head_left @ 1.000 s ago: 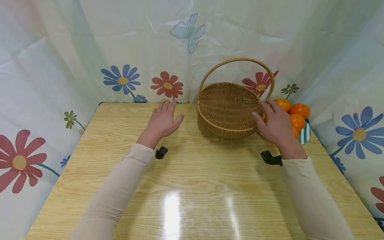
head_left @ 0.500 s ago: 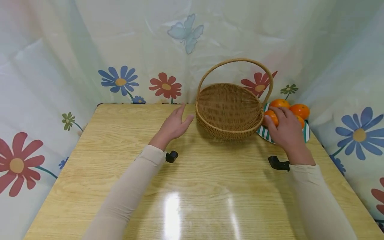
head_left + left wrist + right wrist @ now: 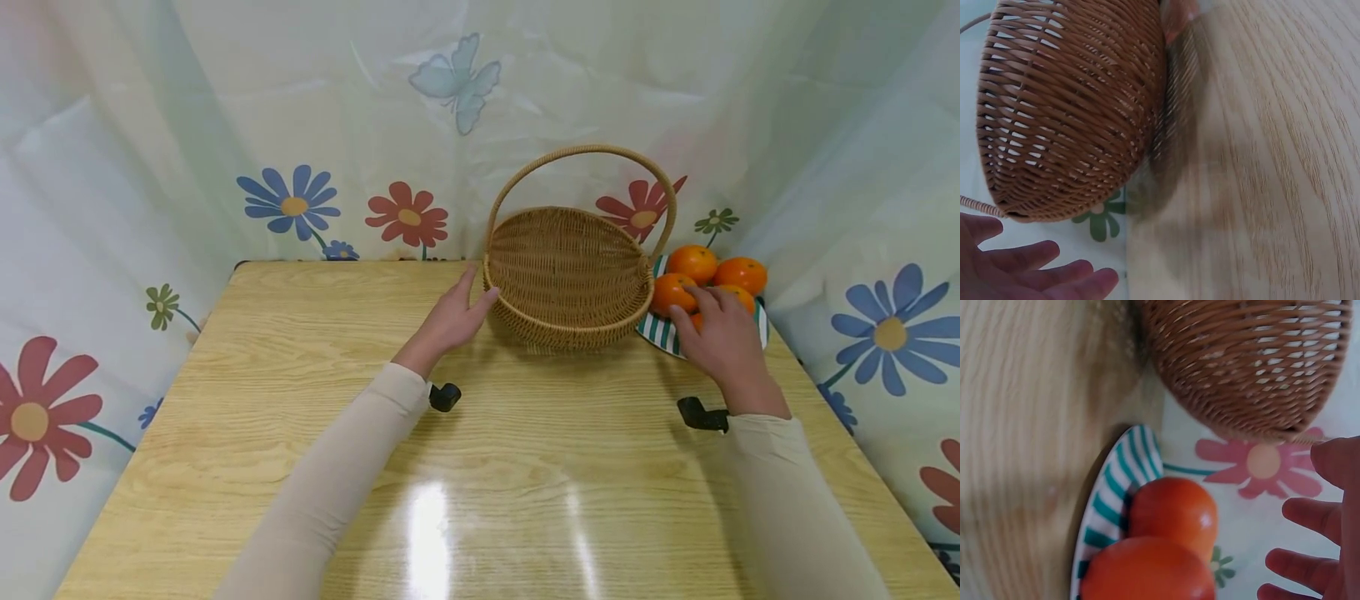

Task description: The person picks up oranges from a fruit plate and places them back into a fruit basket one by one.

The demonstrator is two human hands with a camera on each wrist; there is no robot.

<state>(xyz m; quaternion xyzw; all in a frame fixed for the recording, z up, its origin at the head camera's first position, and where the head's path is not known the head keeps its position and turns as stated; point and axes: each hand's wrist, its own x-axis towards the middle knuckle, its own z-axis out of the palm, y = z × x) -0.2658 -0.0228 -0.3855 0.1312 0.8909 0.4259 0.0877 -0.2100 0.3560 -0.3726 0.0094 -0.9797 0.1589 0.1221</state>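
Note:
A brown wicker basket [image 3: 566, 267] with a tall hoop handle stands at the back of the table, and no contents show inside it. My left hand [image 3: 452, 321] is at its left rim, fingers extended, thumb tip close to the weave. In the left wrist view, spread fingers [image 3: 1035, 256] lie just below the basket's end. To the right, a green-and-white striped plate [image 3: 658, 333] bears several oranges [image 3: 692, 263]. Over its front part hovers my right hand [image 3: 723, 342], fingers loosely spread and gripping nothing, partly hiding the oranges beneath. The right wrist view shows two oranges [image 3: 1172, 512] on the plate.
The wooden table [image 3: 510, 467] carries basket and plate near its back edge. A flowered curtain [image 3: 360, 100] hangs close behind and along both sides. Black wrist mounts [image 3: 446, 397] project beneath each hand.
My left hand has moved right, up to the basket's left rim. My right hand has drawn away from the basket's right rim to over the oranges, uncovering more of the plate.

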